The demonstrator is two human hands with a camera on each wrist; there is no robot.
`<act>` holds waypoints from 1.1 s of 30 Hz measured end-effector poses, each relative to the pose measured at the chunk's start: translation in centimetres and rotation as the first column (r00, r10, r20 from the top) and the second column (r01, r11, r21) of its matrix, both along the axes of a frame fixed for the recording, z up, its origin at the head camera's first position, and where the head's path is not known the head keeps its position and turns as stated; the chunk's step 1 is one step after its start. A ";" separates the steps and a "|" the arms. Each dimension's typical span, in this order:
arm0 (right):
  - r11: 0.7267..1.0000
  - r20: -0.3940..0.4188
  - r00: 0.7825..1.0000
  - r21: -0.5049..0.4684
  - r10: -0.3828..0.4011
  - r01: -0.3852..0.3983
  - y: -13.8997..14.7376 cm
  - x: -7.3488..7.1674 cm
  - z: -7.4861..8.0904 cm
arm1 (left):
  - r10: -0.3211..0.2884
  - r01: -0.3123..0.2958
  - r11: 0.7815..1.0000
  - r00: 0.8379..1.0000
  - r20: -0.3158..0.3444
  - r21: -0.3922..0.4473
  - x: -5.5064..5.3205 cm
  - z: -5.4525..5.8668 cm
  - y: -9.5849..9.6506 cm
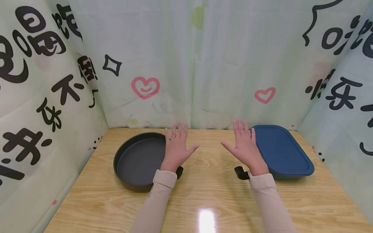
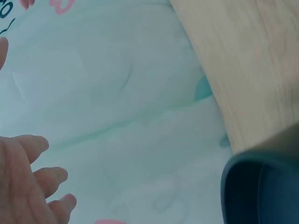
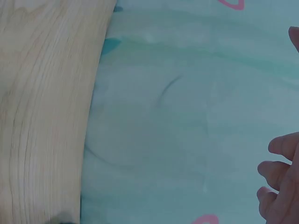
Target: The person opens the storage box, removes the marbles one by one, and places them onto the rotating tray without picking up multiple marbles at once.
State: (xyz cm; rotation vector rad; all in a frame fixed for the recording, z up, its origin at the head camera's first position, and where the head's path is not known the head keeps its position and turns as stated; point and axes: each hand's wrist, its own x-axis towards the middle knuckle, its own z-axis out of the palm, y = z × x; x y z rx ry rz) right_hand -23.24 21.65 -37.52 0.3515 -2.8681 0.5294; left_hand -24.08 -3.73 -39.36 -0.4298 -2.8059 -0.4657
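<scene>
In the head view my left hand (image 1: 177, 149) is held up with fingers straight and spread, palm away from me. It overlaps the right side of a round dark grey pan (image 1: 140, 161) with a raised rim. My right hand (image 1: 244, 145) is held the same way, nearest to a rectangular container with a blue lid (image 1: 282, 149) and a dark base. Neither hand holds anything. The left wrist view has the left hand's fingers (image 2: 51, 179) and the pan's rim (image 2: 233, 170) at lower right. Fingers of the right hand (image 3: 275, 175) show at the right wrist view's edge.
Both things stand on a light wooden table (image 1: 209, 187). A pale curtain (image 1: 189, 64) with printed hearts and dark characters closes off the back and both sides. Each wrist wears a black camera mount (image 1: 242, 173).
</scene>
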 end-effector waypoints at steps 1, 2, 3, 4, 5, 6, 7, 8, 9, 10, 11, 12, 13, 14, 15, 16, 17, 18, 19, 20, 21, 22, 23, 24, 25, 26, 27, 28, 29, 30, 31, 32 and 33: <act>1.000 -0.001 1.000 -0.002 -0.006 0.006 0.5 0.1 -0.1 | -0.004 0.004 1.000 1.000 -0.004 -0.005 0.0 -0.1 0.3; 1.000 -0.003 1.000 -0.007 -0.012 0.012 1.0 0.2 -0.1 | -0.010 0.010 1.000 1.000 -0.011 -0.012 0.0 -0.3 0.6; 1.000 -0.002 1.000 -0.013 -0.017 0.017 1.6 0.4 -0.1 | -0.019 0.019 1.000 1.000 -0.016 -0.017 0.0 -0.4 0.9; 1.000 -0.002 1.000 -0.020 -0.023 0.023 2.2 0.5 -0.1 | -0.027 0.027 0.999 0.999 -0.018 -0.023 0.0 -0.5 1.3; 0.999 -0.002 1.000 -0.028 -0.029 0.029 2.8 0.7 -0.1 | -0.037 0.036 0.999 0.999 -0.019 -0.025 0.0 -0.6 1.7; 0.999 -0.003 0.999 -0.030 -0.037 0.036 3.4 0.8 -0.1 | -0.048 0.047 0.999 0.999 -0.023 -0.027 0.0 -0.7 2.1; 0.999 -0.005 0.999 -0.030 -0.045 0.045 4.0 1.0 0.0 | -0.057 0.056 0.998 0.998 -0.021 -0.032 0.0 -0.8 2.5; 0.998 -0.005 0.999 -0.028 -0.054 0.054 4.6 1.1 0.0 | -0.064 0.062 0.997 0.998 -0.024 -0.042 0.0 -0.8 2.9; 0.998 -0.005 0.998 -0.028 -0.064 0.064 5.2 1.2 0.1 | -0.071 0.070 0.997 0.997 -0.022 -0.044 0.0 -0.9 3.3; 0.997 -0.008 0.997 -0.024 -0.074 0.073 5.8 1.4 0.1 | -0.074 0.073 0.996 0.997 -0.020 -0.058 0.0 -1.0 3.8; 0.996 -0.007 0.996 -0.018 -0.085 0.084 6.4 1.5 0.1 | -0.077 0.075 0.995 0.997 -0.023 -0.070 0.0 -1.0 4.4; 0.995 -0.007 0.995 -0.011 -0.096 0.096 7.1 1.6 0.1 | -0.082 0.079 0.993 0.996 -0.026 -0.084 0.0 -1.1 5.0; 0.994 -0.006 0.994 -0.006 -0.109 0.109 7.8 1.7 0.1 | -0.090 0.087 0.992 0.996 -0.028 -0.091 0.0 -1.2 5.6; 0.993 -0.003 0.993 -0.002 -0.122 0.122 8.5 1.8 0.0 | -0.100 0.096 0.990 0.994 -0.034 -0.099 -0.1 -1.3 6.3; 0.991 0.003 0.991 -0.001 -0.135 0.135 9.2 1.9 0.0 | -0.114 0.110 0.988 0.993 -0.038 -0.104 -0.1 -1.5 7.1; 0.989 0.005 0.989 0.001 -0.149 0.149 10.0 2.0 -0.1 | -0.128 0.122 0.986 0.991 -0.047 -0.113 -0.1 -1.7 7.9; 0.987 0.010 0.987 0.000 -0.161 0.161 10.7 2.2 -0.2 | -0.145 0.137 0.983 0.988 -0.057 -0.122 -0.1 -1.9 8.7; 0.985 0.014 0.985 -0.002 -0.172 0.172 11.5 2.3 -0.3 | -0.164 0.155 0.979 0.984 -0.063 -0.131 -0.1 -2.2 9.6; 0.983 0.016 0.983 -0.004 -0.183 0.183 12.1 2.5 -0.4 | -0.179 0.167 0.975 0.981 -0.071 -0.147 0.0 -2.4 10.4; 0.981 0.015 0.981 -0.006 -0.192 0.192 12.8 2.6 -0.4 | -0.191 0.175 0.970 0.978 -0.081 -0.170 0.1 -2.6 11.2; 0.980 0.016 0.979 -0.005 -0.201 0.201 13.4 2.7 -0.5 | -0.204 0.185 0.964 0.975 -0.087 -0.189 0.1 -2.8 12.0; 0.978 0.012 0.978 -0.003 -0.209 0.209 13.9 2.8 -0.7 | -0.217 0.195 0.959 0.972 -0.094 -0.205 0.2 -3.1 12.7; 0.976 0.008 0.976 -0.003 -0.217 0.217 14.5 2.9 -0.8 | -0.225 0.198 0.953 0.970 -0.097 -0.230 0.3 -3.3 13.4; 0.974 0.004 0.974 0.006 -0.226 0.226 15.1 2.9 -0.9 | -0.233 0.202 0.946 0.968 -0.098 -0.254 0.3 -3.5 14.1; 0.972 0.005 0.972 0.008 -0.234 0.234 15.5 2.9 -1.1 | -0.242 0.208 0.940 0.965 -0.099 -0.271 0.3 -3.7 14.7; 0.970 0.009 0.970 0.011 -0.243 0.243 16.0 2.9 -1.2 | -0.251 0.213 0.933 0.963 -0.100 -0.289 0.3 -4.0 15.3; 0.967 0.015 0.967 0.013 -0.253 0.253 16.4 2.9 -1.4 | -0.260 0.220 0.927 0.961 -0.098 -0.304 0.3 -4.2 15.8; 0.965 0.021 0.965 0.013 -0.261 0.261 16.9 2.9 -1.5 | -0.270 0.227 0.921 0.958 -0.099 -0.316 0.3 -4.4 16.4; 0.963 0.032 0.963 0.011 -0.269 0.269 17.3 3.0 -1.7 | -0.276 0.232 0.914 0.956 -0.094 -0.332 0.3 -4.6 16.9; 0.961 0.046 0.960 0.012 -0.277 0.277 17.7 3.0 -1.9 | -0.286 0.241 0.908 0.954 -0.087 -0.343 0.3 -4.8 17.4; 0.959 0.058 0.957 0.009 -0.285 0.285 18.0 3.1 -2.1 | -0.294 0.249 0.901 0.953 -0.078 -0.355 0.3 -5.0 17.8; 0.956 0.068 0.954 0.009 -0.292 0.292 18.4 3.1 -2.4 | -0.302 0.258 0.895 0.951 -0.068 -0.364 0.3 -5.2 18.3; 0.955 0.074 0.952 0.009 -0.298 0.298 18.7 3.2 -2.6 | -0.309 0.269 0.889 0.950 -0.051 -0.371 0.3 -5.4 18.7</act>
